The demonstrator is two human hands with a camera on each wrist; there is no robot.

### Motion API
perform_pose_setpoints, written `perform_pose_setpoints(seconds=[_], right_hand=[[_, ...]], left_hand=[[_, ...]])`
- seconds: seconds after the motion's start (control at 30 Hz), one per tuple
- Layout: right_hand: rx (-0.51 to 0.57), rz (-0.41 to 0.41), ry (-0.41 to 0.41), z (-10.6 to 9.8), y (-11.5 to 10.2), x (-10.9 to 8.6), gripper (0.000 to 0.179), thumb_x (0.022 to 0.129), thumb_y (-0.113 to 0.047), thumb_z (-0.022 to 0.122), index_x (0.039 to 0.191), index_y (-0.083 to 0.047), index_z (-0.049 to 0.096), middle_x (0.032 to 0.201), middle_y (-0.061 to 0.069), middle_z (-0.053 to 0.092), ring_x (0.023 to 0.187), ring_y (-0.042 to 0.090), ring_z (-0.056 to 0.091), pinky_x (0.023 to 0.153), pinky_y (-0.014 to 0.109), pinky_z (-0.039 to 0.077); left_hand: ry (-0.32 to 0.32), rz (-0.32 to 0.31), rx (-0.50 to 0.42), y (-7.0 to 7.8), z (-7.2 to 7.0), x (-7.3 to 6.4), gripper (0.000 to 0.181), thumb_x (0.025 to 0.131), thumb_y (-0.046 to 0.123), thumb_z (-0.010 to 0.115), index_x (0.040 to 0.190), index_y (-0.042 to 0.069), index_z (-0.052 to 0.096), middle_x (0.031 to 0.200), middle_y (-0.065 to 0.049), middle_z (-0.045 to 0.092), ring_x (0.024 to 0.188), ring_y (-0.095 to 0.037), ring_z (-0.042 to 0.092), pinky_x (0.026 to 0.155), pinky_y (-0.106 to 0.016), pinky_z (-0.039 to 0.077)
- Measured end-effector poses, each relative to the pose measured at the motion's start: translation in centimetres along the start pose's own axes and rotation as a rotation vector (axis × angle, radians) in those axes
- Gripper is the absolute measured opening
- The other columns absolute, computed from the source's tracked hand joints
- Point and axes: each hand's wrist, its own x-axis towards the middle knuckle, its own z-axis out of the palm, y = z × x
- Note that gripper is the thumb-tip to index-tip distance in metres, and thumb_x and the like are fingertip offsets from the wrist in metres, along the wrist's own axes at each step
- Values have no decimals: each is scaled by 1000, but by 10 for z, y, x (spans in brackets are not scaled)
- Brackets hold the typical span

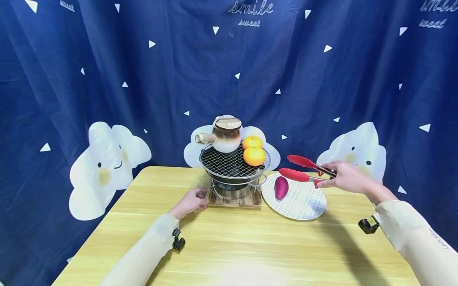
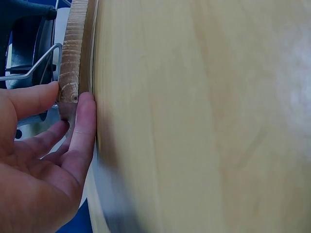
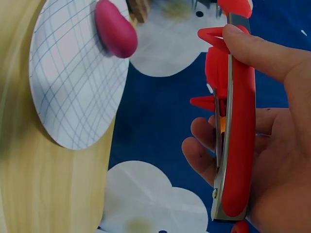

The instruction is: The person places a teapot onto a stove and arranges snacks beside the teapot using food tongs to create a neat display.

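Observation:
My left hand grips the left edge of a square wooden base, with the thumb on top and fingers at its side and underside in the left wrist view. A round black grill with a wire mesh stands on that base. My right hand holds red-tipped tongs above a white checked plate. The tongs' arms are spread, with nothing between their tips. A smooth purple-red sweet potato lies at the plate's left side, below and left of the tongs.
On the mesh sit a brown-and-white clay teapot with a wooden lid and side handle, and two oranges at its right. Everything stands near the far edge of the wooden table. A dark blue curtain hangs close behind.

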Motion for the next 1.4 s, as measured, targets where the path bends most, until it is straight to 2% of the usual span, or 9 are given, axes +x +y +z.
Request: perform_pose_setpoints(seconds=[0.07,0.17,0.5,0.63,0.73,0.87,1.07,1.2,1.4], right_hand=[[18,-7,0,3,3,0,93,78,-54,82,137,12,53,138,35,53,118,45,55,99,67,45],[34,-11,3,8,7,-1,91,79,-52,82,136,13,53,136,34,55,124,48,53,103,69,42],[36,0,-5,25,18,2,88,78,-51,82,130,16,57,125,30,64,112,41,60,98,64,48],[34,-6,-7,32,22,2,76,78,-49,83,123,9,65,103,14,72,92,27,63,83,44,55],[65,7,-28,35,23,3,63,79,-46,83,117,2,70,80,0,65,74,17,56,64,29,45],[75,51,-64,40,23,3,67,79,-47,82,122,2,67,68,-2,55,60,15,51,55,27,40],[46,109,-85,48,25,4,79,78,-54,81,130,4,63,72,0,60,58,17,57,55,30,47],[77,120,-110,53,27,5,75,80,-52,80,129,2,64,72,0,59,57,18,57,52,30,47],[132,123,-137,59,30,7,58,81,-45,81,116,-1,68,73,2,59,57,20,55,51,31,48]], left_hand=[[0,3,2,1,0,-1,56,90,-3,64,142,-11,44,115,-29,63,81,-25,69,77,-37,64],[2,6,7,2,0,-1,55,90,-2,63,142,-12,44,115,-29,63,81,-24,68,77,-37,64],[9,-5,9,1,-1,0,54,90,-1,64,141,-9,47,113,-26,65,79,-22,69,76,-37,64],[5,-6,17,1,-1,-1,53,91,-1,64,140,-9,47,112,-26,65,79,-22,69,75,-36,64],[-6,-6,19,0,-1,-2,53,91,0,64,140,-10,46,113,-27,64,81,-24,69,76,-36,64],[-13,-3,20,0,-1,-2,53,92,0,63,140,-11,45,114,-28,64,82,-26,70,76,-37,64],[-4,1,20,1,-1,-2,53,91,0,63,140,-11,46,113,-27,65,81,-25,70,76,-39,64],[-7,7,24,2,-1,-3,53,91,-1,63,140,-11,45,113,-28,65,81,-24,69,76,-39,63],[1,-1,17,2,0,-1,53,92,0,63,141,-9,46,115,-27,65,82,-24,69,77,-38,63]])
